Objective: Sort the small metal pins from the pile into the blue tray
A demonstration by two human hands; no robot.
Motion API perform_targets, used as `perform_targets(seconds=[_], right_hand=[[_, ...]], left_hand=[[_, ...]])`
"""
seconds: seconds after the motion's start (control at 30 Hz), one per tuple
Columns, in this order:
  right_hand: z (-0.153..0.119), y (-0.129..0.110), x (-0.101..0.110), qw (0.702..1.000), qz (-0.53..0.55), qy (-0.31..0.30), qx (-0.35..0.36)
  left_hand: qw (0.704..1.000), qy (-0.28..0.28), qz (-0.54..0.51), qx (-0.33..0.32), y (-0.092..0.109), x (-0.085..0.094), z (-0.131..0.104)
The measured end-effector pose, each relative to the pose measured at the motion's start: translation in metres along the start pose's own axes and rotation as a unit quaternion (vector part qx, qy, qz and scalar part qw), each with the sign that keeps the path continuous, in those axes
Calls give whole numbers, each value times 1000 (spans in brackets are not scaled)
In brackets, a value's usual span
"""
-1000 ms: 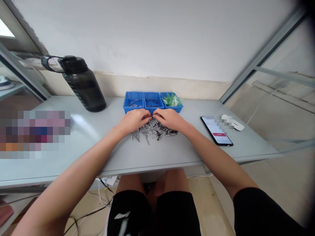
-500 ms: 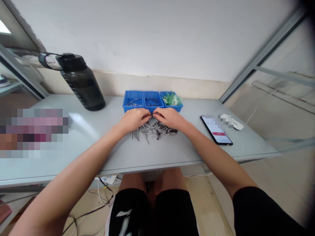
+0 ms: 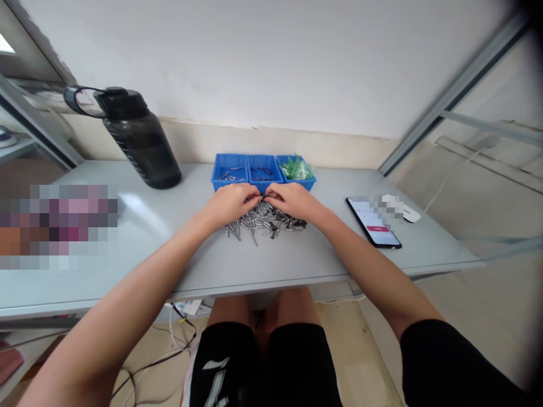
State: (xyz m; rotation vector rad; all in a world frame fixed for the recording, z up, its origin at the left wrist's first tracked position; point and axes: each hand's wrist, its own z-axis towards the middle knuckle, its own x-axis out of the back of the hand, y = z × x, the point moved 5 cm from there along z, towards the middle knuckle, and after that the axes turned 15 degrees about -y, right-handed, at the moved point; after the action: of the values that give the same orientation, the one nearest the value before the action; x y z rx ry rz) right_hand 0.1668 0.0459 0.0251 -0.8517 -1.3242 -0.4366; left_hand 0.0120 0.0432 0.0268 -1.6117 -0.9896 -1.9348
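A pale wall (image 3: 271, 68) is rising behind the grey desk (image 3: 254, 265) that you are facing, and your black shorts (image 3: 231, 362) are showing below the desk's front edge. A dark, see-through bottle (image 3: 142, 147) with a loop on its cap is standing at the back left, near the wall. Toward the back middle, a row of 3 blue bins (image 3: 262, 160) is sitting side by side. The pile of small metal fasteners (image 3: 265, 220) is lying on the desk just in front of them, silvery pieces mostly spreading left and darker ones mostly right. Your 2 hands are meeting over the back of that pile: your left hand (image 3: 232, 202) and your right hand (image 3: 294, 200) are arching inward, fingertips near each other in front of the middle bin (image 3: 261, 163). Each is curling its thumb and fingers close together, but the tips are too small and hidden, so I cannot tell whether either is pinching a piece. To your right, well apart from the pile, a phone (image 3: 373, 222) with a lit screen is lying face up, and a white mouse (image 3: 410, 215), partly pixelated, is lying just beside it. Smaller still, a green-and-white plastic bundle (image 3: 299, 168) is poking above the right bin (image 3: 307, 185), while thin silvery pieces are lying in the left bin (image 3: 231, 161).
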Motion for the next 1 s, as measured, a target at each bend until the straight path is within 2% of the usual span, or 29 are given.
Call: perform_targets(seconds=[0.23, 0.53, 1.0], right_hand=[[-1, -2, -1, 1000, 10, -4, 1], [-2, -4, 3, 998, 30, 35, 36], [-1, -5, 0, 997, 56, 25, 41]], left_hand=[[1000, -7, 0, -2, 0, -1, 1], [1000, 2, 9, 0, -1, 0, 0], [1000, -11, 11, 5, -2, -2, 0]])
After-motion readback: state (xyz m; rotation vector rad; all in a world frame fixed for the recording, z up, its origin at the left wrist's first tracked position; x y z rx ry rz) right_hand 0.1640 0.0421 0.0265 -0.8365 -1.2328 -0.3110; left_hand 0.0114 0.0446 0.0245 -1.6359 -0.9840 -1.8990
